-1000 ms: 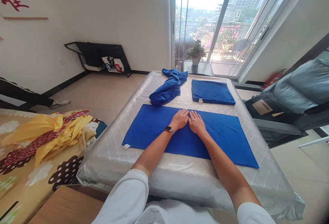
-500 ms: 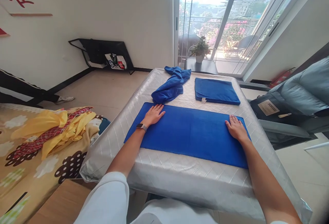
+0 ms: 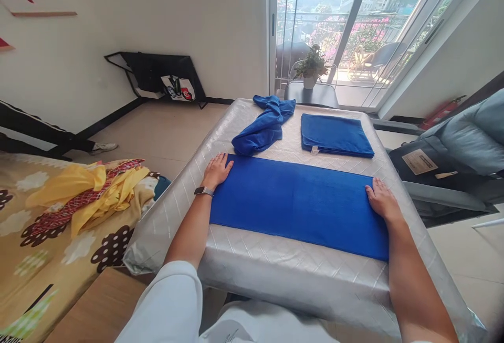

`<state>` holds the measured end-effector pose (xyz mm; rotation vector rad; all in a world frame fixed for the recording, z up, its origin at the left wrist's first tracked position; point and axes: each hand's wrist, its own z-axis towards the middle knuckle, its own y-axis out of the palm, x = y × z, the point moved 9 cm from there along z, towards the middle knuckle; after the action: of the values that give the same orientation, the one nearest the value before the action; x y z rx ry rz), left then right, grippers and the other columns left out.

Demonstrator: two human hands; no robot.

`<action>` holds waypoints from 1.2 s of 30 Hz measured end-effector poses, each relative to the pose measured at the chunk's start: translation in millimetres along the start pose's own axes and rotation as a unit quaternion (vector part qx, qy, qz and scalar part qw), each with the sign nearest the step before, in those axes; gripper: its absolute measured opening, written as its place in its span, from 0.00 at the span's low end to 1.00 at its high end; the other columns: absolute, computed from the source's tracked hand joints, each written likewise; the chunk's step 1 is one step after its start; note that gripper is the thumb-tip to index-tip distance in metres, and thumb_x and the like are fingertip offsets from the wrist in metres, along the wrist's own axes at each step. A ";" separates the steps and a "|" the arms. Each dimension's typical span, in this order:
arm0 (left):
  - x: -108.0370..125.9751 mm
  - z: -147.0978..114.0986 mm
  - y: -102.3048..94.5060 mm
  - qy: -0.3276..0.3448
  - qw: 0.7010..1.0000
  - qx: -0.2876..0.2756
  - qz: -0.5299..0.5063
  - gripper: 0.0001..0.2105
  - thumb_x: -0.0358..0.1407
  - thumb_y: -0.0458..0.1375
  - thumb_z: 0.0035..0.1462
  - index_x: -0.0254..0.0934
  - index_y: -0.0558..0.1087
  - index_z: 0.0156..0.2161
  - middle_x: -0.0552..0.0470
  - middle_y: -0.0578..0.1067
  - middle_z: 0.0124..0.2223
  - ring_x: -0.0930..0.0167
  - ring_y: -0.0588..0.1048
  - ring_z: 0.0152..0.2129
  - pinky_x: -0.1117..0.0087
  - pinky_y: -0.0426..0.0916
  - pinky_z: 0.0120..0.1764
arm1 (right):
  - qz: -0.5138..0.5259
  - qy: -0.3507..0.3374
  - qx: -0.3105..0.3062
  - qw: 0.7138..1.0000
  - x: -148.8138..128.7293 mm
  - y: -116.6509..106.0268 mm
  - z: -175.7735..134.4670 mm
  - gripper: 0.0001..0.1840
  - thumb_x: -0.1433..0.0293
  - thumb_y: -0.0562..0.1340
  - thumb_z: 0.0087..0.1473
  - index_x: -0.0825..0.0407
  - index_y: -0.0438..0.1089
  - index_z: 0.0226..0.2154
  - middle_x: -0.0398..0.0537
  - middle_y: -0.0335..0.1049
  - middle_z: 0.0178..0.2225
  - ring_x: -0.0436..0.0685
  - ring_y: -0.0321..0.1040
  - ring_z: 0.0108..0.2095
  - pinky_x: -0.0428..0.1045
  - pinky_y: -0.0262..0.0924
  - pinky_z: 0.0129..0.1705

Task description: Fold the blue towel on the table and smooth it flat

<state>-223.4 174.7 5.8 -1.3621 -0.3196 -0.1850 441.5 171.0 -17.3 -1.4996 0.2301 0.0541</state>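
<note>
A blue towel (image 3: 295, 201) lies as a long, flat rectangle across the near part of the table. On its left end rests my left hand (image 3: 217, 170), palm down with the fingers stretched out. My right hand (image 3: 381, 198) lies flat at the towel's right end, fingers extended. Beyond the left half is a crumpled blue towel (image 3: 262, 130), close to the flat one's far edge. A stack of folded blue towels (image 3: 336, 134) with a white tag sits at the far right.
A silvery quilted cover (image 3: 275, 248) wraps the table. To the left, yellow and red checked cloth (image 3: 90, 190) lies on a patterned bedspread. A chair with a grey padded jacket (image 3: 468, 133) stands right. A potted plant (image 3: 310, 70) is on a chair by the window.
My hands have slid apart, the left one outward to the towel's left end and the right one to its right end. The view has shifted slightly.
</note>
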 end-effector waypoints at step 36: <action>57.3 -6.9 29.1 0.075 0.994 -0.057 0.052 0.31 0.49 0.40 0.74 0.31 0.58 0.72 0.41 0.59 0.73 0.62 0.55 0.72 0.55 0.45 0.72 | -0.046 -0.049 -0.029 0.997 -60.7 14.0 4.3 0.38 0.57 0.39 0.71 0.63 0.49 0.73 0.59 0.46 0.75 0.63 0.42 0.75 0.61 0.39 0.74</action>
<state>-159.4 176.9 -3.5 -1.4655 -0.1132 -0.2216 380.2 182.8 -19.6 -1.5581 0.0800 0.0612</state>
